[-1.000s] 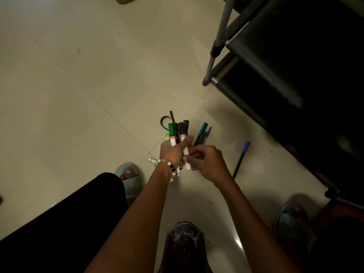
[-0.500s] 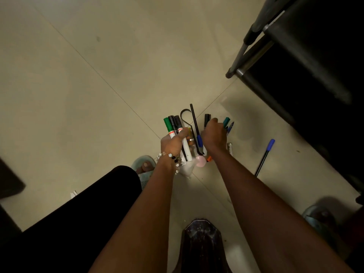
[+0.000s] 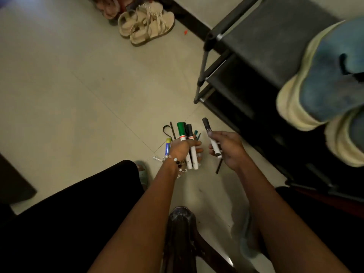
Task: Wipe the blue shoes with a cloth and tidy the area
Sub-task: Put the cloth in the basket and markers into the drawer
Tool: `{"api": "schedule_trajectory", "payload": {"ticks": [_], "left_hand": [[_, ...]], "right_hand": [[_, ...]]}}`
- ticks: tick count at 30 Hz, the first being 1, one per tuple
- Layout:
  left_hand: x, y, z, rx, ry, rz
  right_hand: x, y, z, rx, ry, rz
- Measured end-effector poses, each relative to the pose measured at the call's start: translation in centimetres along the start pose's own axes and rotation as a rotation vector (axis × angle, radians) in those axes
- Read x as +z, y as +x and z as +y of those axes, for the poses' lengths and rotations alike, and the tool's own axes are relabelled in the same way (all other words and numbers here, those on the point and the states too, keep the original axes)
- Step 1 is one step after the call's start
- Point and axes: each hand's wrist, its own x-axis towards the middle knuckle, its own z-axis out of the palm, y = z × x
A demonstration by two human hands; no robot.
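Observation:
My left hand (image 3: 182, 147) is shut on a bundle of markers and pens (image 3: 187, 134), with green and black caps sticking up above the floor. My right hand (image 3: 226, 148) holds a single black-capped white marker (image 3: 211, 137) and a thin dark pen, a little to the right of the bundle. The blue shoes (image 3: 331, 79) with cream soles stand on top of the black rack (image 3: 266, 46) at the right edge. No cloth is in view.
Beige sandals (image 3: 146, 23) lie on the tiled floor at the back beside pink footwear. A small clear item (image 3: 157, 158) lies by my left wrist. A dark wooden stool edge (image 3: 180, 229) sits between my legs. A dark object (image 3: 11, 184) is at the left.
My right hand has lifted a black-capped marker and a thin pen away from the floor. The view has tilted up, bringing the blue shoes and the sandals into sight.

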Motion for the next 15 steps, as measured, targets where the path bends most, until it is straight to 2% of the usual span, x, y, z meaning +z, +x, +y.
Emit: {"api": "schedule_trajectory", "payload": {"ticks": [5,9,12,15], "left_hand": [[7.2,-10.3,1.6,0.096,0.052,-0.127],[13.7,-19.9,0.4,0.171,0.077,-0.277],[19.1,-26.5,-2.2,0.203,0.020,-0.340],[24.5,-31.9,-6.7,0.158,0.001,-0.462]], "right_hand": [[-6.6,-11.6,-6.1,-0.131,0.030,0.112],[-12.8,-22.2,-9.4,-0.238,0.132,0.113],[-18.0,-30.0,-9.7,-0.365,0.203,0.152],[-23.9,-36.8,-7.4,-0.457,0.295,0.227]]}}
